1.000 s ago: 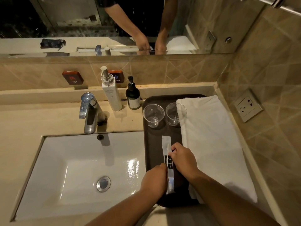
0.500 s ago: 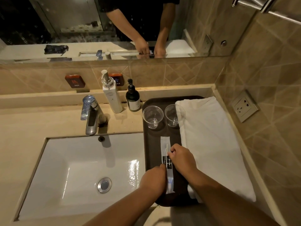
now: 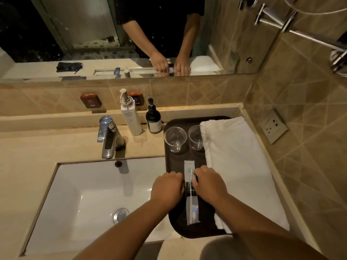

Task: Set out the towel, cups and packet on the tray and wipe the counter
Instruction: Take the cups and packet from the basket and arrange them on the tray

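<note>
Tray (image 3: 170,124): towel (image 3: 242,166) on right half, 2 cups (image 3: 175,138) at rear, packet (image 3: 191,203) centre. Your left hand (image 3: 167,190), right hand (image 3: 210,184): fingers curled, flanking packet, touching edges. Judged left: counter (image 3: 56,145) wipe.

Both forearms enter from the lower edge, bare, converging toward the centre-right of view. Left hand (image 3: 167,190): palm down, knuckles up, fingers curled under, fingertips pressed down at its right side. Right hand (image 3: 210,184): palm down, fingers bent, tips directed leftward toward the left hand. The two hands sit level and close together, a narrow gap between them. Wrists straight, in line with forearms. Whether either hand pinches anything cannot be determined.
</note>
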{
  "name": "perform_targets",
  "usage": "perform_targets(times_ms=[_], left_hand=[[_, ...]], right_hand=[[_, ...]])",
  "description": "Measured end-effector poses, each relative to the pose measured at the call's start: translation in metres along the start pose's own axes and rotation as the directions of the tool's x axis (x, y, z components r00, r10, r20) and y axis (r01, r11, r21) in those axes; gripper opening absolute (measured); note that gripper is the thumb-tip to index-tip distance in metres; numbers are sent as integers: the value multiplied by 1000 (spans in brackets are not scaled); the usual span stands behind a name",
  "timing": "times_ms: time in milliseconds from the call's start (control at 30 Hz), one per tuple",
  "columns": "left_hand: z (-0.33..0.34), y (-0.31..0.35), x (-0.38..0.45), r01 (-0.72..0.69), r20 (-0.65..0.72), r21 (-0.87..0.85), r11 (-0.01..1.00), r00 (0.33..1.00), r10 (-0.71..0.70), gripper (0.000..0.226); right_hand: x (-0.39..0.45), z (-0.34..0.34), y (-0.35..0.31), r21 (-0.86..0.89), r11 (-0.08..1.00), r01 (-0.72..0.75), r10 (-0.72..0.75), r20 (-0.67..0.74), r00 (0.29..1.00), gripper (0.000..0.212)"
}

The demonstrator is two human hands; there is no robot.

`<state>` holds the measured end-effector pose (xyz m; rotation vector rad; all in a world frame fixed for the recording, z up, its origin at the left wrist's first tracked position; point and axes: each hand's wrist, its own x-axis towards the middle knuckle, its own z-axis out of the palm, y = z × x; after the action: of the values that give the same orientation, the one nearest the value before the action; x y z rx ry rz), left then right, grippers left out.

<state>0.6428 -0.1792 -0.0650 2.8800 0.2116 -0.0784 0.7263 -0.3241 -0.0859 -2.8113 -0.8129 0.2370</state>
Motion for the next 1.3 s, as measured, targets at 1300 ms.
perform_targets(times_ms=[1300], left_hand=[[-44, -44, -141, 195, -49, 193, 962, 981, -190, 43]], right_hand=[[-78, -31, -87, -64, 992, 109, -100, 140, 985, 67]])
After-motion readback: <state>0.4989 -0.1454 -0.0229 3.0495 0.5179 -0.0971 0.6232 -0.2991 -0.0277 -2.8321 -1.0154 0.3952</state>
